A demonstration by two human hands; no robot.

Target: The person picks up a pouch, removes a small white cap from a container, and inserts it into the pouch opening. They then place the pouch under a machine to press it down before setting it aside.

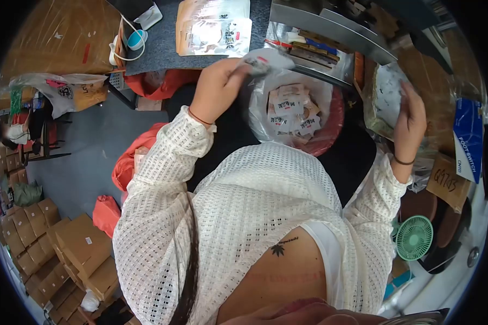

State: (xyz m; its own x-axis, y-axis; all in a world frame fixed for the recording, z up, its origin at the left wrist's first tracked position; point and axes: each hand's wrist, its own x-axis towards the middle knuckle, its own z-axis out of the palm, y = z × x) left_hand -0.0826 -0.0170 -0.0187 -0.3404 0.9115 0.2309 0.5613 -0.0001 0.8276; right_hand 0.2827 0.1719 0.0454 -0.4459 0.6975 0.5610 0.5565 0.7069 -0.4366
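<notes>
- The left hand (217, 89) is closed on a small printed packet (263, 62), pinched near one end between thumb and fingers, with the free end pointing towards the metal machine.
- The packet is over the near edge of the table, just above the rim of the lined red bucket (335, 116). It looks light, thin and bendy, with a smooth skin that may slip; a flat pinch at an edge or corner should suit it, as squeezing the middle could crumple it.
- The right hand (410, 122) has its fingers curled at the side of an open container (375, 111) with pale pieces (388, 89) in it. The fingertips are poorly seen there, so I can't tell whether they grip anything or only brush it.
- Inside the bucket's see-through liner (257, 111) lies a loose heap of printed sachets (288, 104), probably just as light and soft.
- The table has a dark, felt-like cover (160, 49); flat pouches (216, 37) lie on it, glossy and likely slick. Beside them stands a metal machine (339, 27).
- Around the seat are a green fan (415, 237), a blue foot-switch box (468, 138) and, on the grey floor (87, 162), stacked cartons (87, 241). Another person (17, 133) is at the far left.
</notes>
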